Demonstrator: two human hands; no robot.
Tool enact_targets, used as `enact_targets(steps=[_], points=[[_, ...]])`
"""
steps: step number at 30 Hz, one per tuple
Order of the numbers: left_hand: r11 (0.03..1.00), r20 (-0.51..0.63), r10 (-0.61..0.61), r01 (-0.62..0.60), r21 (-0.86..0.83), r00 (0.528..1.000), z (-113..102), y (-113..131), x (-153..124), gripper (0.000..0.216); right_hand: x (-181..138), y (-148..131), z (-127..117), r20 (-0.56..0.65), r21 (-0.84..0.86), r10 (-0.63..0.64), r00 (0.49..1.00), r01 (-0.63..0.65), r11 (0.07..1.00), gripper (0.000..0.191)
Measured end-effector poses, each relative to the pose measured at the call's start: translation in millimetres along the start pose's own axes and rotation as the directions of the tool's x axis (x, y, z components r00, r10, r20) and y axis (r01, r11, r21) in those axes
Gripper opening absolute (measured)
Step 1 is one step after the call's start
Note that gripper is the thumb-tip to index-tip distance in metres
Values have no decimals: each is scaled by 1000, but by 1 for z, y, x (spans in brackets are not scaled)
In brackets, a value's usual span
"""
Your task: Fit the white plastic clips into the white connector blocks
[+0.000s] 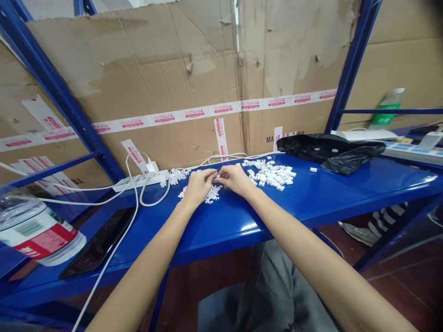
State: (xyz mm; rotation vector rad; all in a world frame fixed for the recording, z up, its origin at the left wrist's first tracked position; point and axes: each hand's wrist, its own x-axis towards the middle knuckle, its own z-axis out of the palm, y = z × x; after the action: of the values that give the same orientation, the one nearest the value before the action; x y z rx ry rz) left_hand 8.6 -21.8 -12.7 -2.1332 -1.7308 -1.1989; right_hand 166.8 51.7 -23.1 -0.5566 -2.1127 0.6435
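item: small white piece [218,175], 1, mostly hidden by the fingers; located where the 2 hands meet, above the blue table [221,230].

left hand [199,185]: thumb and forefinger drawn together, pinching the small white piece from its left side; the remaining fingers are curled, their tips not clear to see.

right hand [238,179]: thumb and forefinger likewise pinching, from the right side, fingertips against or just beside those of the left hand; the exact grip of each is too small to tell.

loose stock, white, 3 groups on the table: small pile [212,195] below and between the hands; larger heap [274,174] just beyond the right hand, pieces lying in mixed directions; further cluster [178,176] beyond the left hand, near the power strip [159,178]. also 1 stray piece [313,170], apart from the heap, near the black plastic bag [334,148], which lies crumpled.

left end of the table: white charger [151,167] plugged into the power strip; white cable [134,198], looping; dark flat device [98,244], face glossy, cable across it; clear bottle [38,230], red and white label, tilted in view.

backing: cardboard [173,69], upright, with printed tape [194,113] running across.
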Motion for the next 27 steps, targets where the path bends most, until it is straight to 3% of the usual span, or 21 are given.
enact_targets(steps=[13,27], points=[[985,8,-106,106,-134,994,-1,-1,0,20,-3,-2,0,-27,-47,-22,999,20,999,34],[995,40,-86,88,-55,995,-6,1,0,24,-4,-3,1,-18,-40,-8,1000,7,999,33]])
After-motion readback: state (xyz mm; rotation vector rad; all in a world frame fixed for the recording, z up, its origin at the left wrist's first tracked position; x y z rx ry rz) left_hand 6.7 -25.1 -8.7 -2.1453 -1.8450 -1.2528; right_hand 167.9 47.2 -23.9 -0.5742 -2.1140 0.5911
